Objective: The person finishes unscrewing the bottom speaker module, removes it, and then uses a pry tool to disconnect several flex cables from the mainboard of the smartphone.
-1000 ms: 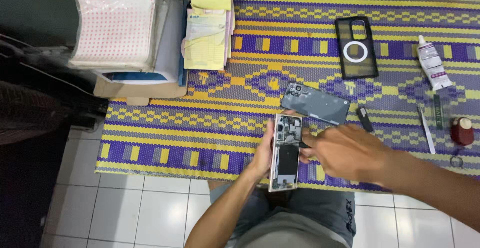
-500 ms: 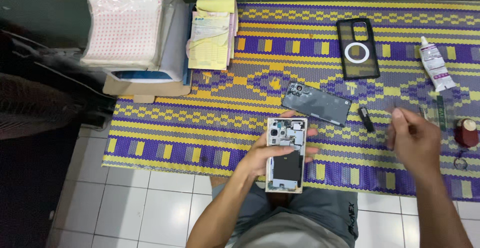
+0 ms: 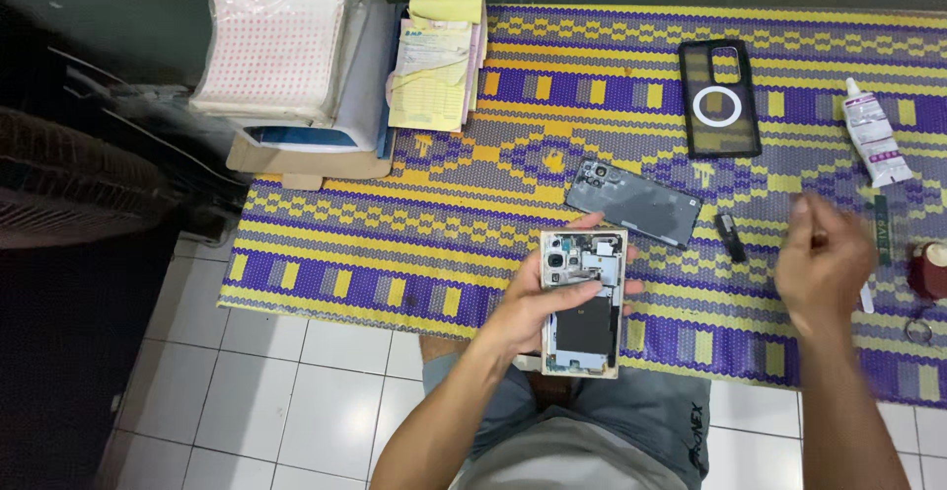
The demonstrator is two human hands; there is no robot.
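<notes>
An opened phone [image 3: 582,301], back cover removed and circuit board and dark battery exposed, is held face down in the left hand [image 3: 541,304]; the grip is closed around its edges, fingers curled over the left rim and fingertips showing at the right rim, and it is kept above the near edge of the woven yellow-and-purple mat [image 3: 414,204]. The right hand [image 3: 824,263] is seen well to the right of the phone, blurred; its fingers appear pinched together, but whether anything is held between them cannot be told. Just beyond the phone the detached grey back cover [image 3: 633,202] lies flat on the mat; a small dark part [image 3: 731,236] lies to the right of it; further beyond, a black case with a white ring [image 3: 720,97] is laid; a white tube [image 3: 870,135] rests far right. Beyond and left of the phone, paper pads [image 3: 434,61] and a stacked box [image 3: 296,75] are set. With one-handed support only, the phone could be tipped and dropped onto the tiled floor [image 3: 296,391]; exposed parts could be smudged or strained by the fingertips.
</notes>
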